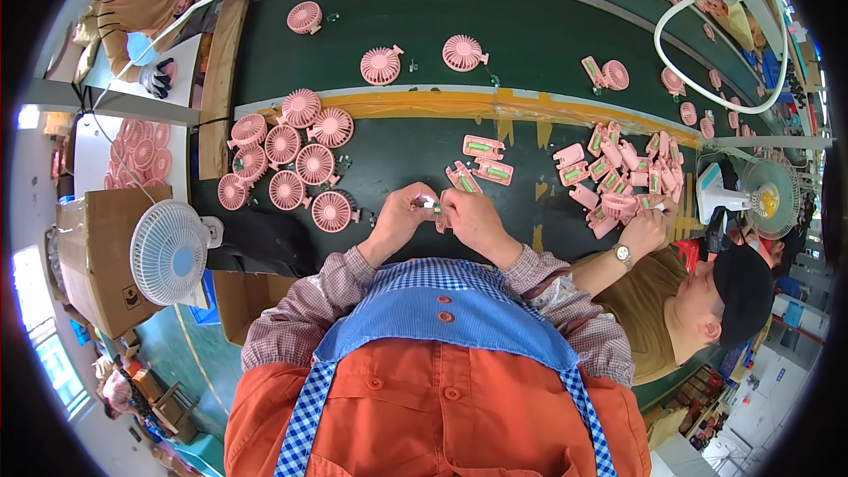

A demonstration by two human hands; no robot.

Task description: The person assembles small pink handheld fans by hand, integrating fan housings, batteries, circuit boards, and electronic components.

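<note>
My left hand [402,219] and my right hand [480,223] meet over the near edge of the dark green bench, fingers pinched together. Between their fingertips is a small circuit board [433,207], partly green with a bright glint; most of it is hidden. Just beyond my hands lie pink handle shells [482,147] with green cylindrical cells inside. To the left, several round pink fan heads [315,163] lie close together, some with little green boards on wires. The nearest to my left hand is a pink fan head [332,211].
Past a yellow-taped ledge [442,104], a green belt [521,22] carries more pink fan parts. On the right, a co-worker's hand [645,231] touches a pile of pink shells [623,172]. A white desk fan [170,252] stands left beside a cardboard box [110,256].
</note>
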